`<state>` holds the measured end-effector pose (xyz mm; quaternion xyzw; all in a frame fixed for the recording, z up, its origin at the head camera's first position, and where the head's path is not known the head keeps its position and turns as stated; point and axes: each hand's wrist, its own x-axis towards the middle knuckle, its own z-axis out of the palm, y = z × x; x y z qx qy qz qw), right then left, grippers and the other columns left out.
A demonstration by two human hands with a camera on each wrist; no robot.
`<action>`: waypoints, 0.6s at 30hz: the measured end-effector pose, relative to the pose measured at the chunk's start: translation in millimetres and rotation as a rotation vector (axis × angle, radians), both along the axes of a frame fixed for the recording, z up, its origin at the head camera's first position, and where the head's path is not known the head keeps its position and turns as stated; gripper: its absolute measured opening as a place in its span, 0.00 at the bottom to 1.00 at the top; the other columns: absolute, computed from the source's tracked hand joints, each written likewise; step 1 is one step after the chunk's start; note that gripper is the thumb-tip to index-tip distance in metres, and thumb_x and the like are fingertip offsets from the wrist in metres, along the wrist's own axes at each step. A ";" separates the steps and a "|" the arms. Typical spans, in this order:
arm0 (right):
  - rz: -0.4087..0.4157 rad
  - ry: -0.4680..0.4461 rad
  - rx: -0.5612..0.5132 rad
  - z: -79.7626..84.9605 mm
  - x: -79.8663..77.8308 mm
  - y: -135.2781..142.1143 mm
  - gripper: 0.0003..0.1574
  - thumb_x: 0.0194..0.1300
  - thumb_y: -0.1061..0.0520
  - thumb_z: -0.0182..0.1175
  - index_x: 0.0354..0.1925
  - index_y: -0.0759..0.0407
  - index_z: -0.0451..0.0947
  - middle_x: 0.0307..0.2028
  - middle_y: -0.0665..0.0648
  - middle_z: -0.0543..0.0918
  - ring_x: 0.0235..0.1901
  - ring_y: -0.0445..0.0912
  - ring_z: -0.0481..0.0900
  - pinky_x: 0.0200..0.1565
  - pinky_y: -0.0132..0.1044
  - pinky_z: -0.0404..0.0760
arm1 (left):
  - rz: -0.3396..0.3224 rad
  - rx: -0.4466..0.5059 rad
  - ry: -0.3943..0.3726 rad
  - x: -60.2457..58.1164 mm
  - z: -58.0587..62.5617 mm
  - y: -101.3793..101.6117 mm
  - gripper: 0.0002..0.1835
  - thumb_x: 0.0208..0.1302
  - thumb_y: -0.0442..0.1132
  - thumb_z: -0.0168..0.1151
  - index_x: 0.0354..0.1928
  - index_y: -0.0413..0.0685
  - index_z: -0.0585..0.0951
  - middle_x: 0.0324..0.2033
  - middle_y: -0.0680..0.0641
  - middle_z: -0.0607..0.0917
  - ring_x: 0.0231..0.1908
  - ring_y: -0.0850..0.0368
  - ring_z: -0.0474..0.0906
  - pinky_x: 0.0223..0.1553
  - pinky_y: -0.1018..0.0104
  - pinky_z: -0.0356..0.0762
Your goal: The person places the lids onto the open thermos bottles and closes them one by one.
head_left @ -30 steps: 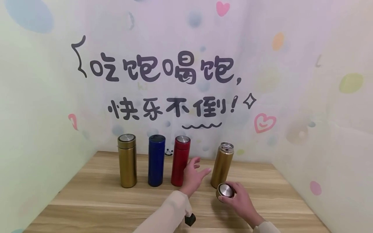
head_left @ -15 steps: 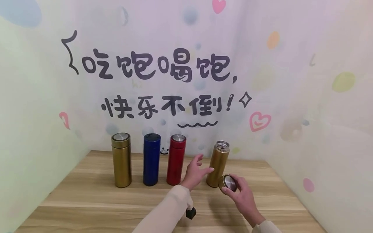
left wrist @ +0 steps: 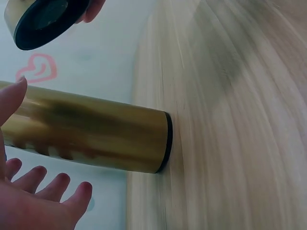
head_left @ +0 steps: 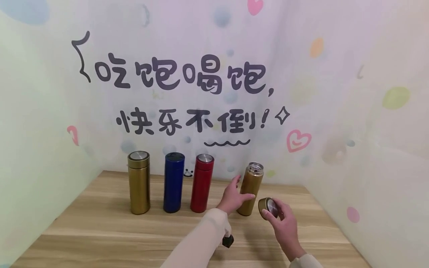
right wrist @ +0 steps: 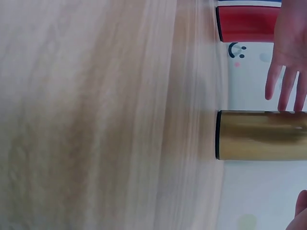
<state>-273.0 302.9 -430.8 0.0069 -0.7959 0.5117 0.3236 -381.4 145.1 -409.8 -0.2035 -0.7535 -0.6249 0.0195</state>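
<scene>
An uncapped gold thermos [head_left: 253, 184] stands upright at the right of the row, its steel mouth showing. My left hand [head_left: 232, 197] is at its left side, thumb and fingers spread around it. In the left wrist view the fingers [left wrist: 56, 187] are extended beside the thermos body [left wrist: 105, 132], not closed on it; whether a fingertip touches cannot be told. My right hand [head_left: 286, 229] grips the gold lid [head_left: 264, 207] by its rim, to the right of the thermos and above the table. The lid's dark underside [left wrist: 50, 19] shows in the left wrist view.
To the left, a gold thermos [head_left: 139, 188], a blue one [head_left: 173, 186] and a red one [head_left: 202, 186] stand upright with lids on. They share the wooden table [head_left: 100, 238]. A printed curtain [head_left: 342, 104] closes off the back and sides.
My left hand has moved right, from near the red thermos to the uncapped gold one. My right hand has raised the lid and carried it slightly right, tilting it.
</scene>
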 end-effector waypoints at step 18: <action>-0.010 -0.052 -0.002 -7.1 -0.8 -3.2 0.34 0.57 0.59 0.71 0.59 0.68 0.73 0.51 0.62 0.75 0.48 0.40 0.72 0.49 0.16 0.69 | 0.027 -0.075 0.065 8.6 5.1 -1.2 0.48 0.51 0.49 0.76 0.72 0.44 0.62 0.63 0.39 0.68 0.61 0.42 0.65 0.60 0.45 0.68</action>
